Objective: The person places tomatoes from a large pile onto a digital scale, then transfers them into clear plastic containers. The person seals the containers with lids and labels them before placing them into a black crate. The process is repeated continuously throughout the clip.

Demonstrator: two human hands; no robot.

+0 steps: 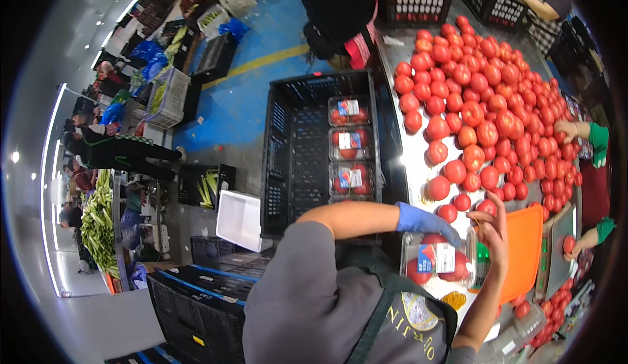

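Observation:
My left hand (pixel 426 222), in a blue glove, grips the far top edge of a clear plastic clamshell of tomatoes (pixel 418 269). The pack has a red, blue and white label on its lid and is held close to my apron. My bare right hand (pixel 494 233) is just right of the pack, its fingers apart and nothing clearly in them. Beyond both hands, a large heap of loose red tomatoes (pixel 487 131) covers the metal table (pixel 413 158). A few single tomatoes lie close to my fingertips.
Left of the table stands a black crate (pixel 297 148) with several labelled tomato packs (pixel 349 143). An orange tray (pixel 523 253) and a scale (pixel 562 236) are at right. Across the table, a green-sleeved co-worker's hand (pixel 575 246) holds a tomato. A white box (pixel 239 220) and stacked black crates (pixel 203 298) sit left.

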